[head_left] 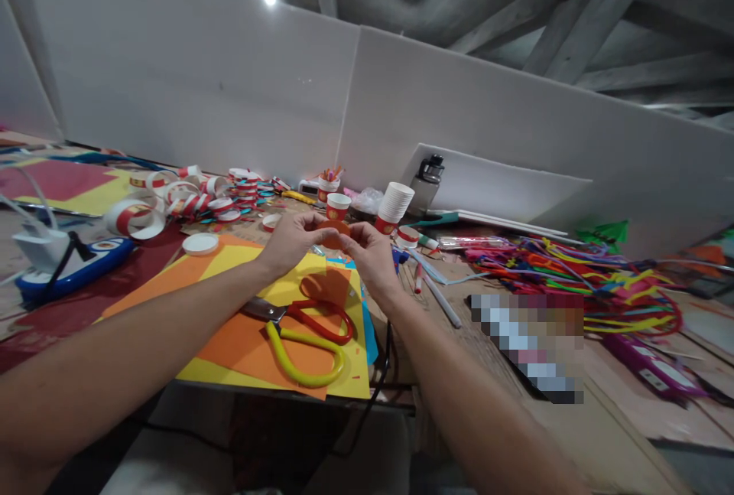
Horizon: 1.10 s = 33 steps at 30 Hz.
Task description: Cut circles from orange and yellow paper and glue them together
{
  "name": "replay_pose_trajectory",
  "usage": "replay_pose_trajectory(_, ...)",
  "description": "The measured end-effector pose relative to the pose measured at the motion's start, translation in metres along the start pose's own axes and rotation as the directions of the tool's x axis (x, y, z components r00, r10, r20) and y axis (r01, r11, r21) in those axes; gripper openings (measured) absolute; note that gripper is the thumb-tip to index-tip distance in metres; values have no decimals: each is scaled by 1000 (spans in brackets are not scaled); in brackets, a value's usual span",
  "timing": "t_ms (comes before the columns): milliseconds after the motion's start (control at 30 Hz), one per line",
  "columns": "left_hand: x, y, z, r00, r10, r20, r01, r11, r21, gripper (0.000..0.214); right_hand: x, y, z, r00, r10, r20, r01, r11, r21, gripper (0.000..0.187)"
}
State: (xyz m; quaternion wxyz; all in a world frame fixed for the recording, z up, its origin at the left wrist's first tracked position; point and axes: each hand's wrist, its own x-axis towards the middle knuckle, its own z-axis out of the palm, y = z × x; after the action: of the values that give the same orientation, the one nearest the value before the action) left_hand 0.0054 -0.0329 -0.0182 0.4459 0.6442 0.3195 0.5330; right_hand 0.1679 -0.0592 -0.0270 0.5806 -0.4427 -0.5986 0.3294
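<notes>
Between my two hands, above the sheets, is a small orange piece of paper (333,226). My left hand (301,237) pinches its left side, and my right hand (367,246) grips its right side; the fingertips nearly meet and cover part of it. Below them lie scissors (313,323) with one red and one yellow handle loop, blades pointing left. They rest on orange paper (229,338) and yellow paper (355,372). Just beyond my hands stands a red and white paper cup (338,206).
Stacked paper cups (395,203) and a dark bottle (427,185) stand at the back. Cut cup rings (138,218) pile up at left, near a blue power strip (80,269). Colourful pipe cleaners (573,273) spread at right, behind a pixelated object (527,346).
</notes>
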Motion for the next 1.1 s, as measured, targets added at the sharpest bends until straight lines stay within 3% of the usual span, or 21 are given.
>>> replay_pose_trajectory(133,0,5,0,1000,-22,-5,22,1000,-5,28,-1,-3,2,1000,18,24,-20,998,51,26)
replay_pose_trajectory(500,1,3,5,999,-29,19,30,999,-12,34,-7,-10,4,992,67,-107,-66,998,9,22)
replay_pose_trajectory(700,0,0,6,989,-114,90,130,973,-192,41,-6,-10,3,990,46,-132,-45,999,8,25)
replay_pose_trajectory(900,1,1,1,985,-104,141,107,994,-16,37,0,0,3,997,72,-9,-70,987,145,32)
replay_pose_trajectory(1000,-1,3,2,985,-86,152,82,996,36,37,-1,-3,3,998,51,-46,-47,995,85,25)
replay_pose_trajectory(1100,-4,4,7,985,-98,142,103,994,-28,37,-3,-9,2,993,49,-111,-43,998,49,23)
